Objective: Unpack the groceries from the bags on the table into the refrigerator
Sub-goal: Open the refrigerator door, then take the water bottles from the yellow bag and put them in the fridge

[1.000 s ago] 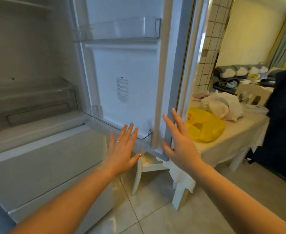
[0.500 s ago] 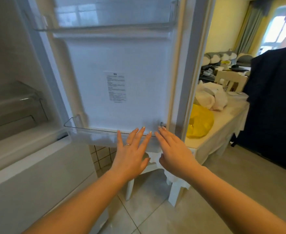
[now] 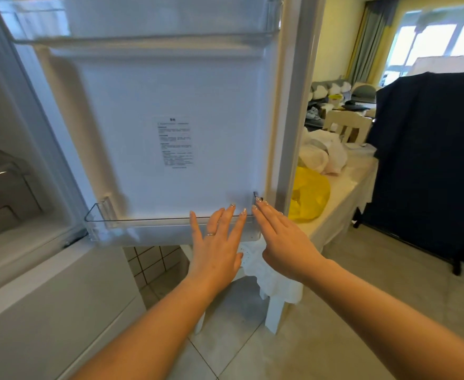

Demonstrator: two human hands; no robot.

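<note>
Beyond the refrigerator door point(image 3: 170, 119), the yellow bag point(image 3: 311, 198) and white bags point(image 3: 324, 154) wait unpacked on the tabletop point(image 3: 343, 193). My view has swung onto the door since a second ago; my left hand point(image 3: 218, 248) and right hand point(image 3: 285, 242) now lie close together at its lower bin point(image 3: 143, 224), fingers point(image 3: 230, 218) straight, holding nothing.

Both flat hands, left hand point(image 3: 219, 248) and right hand point(image 3: 285, 242), reach the open refrigerator door's lower shelf point(image 3: 143, 224).

A white printed label point(image 3: 175, 142) is stuck on the inner panel of the open refrigerator door point(image 3: 211, 105). It carries a heading and several blocks of small text, all too blurred to read.
</note>
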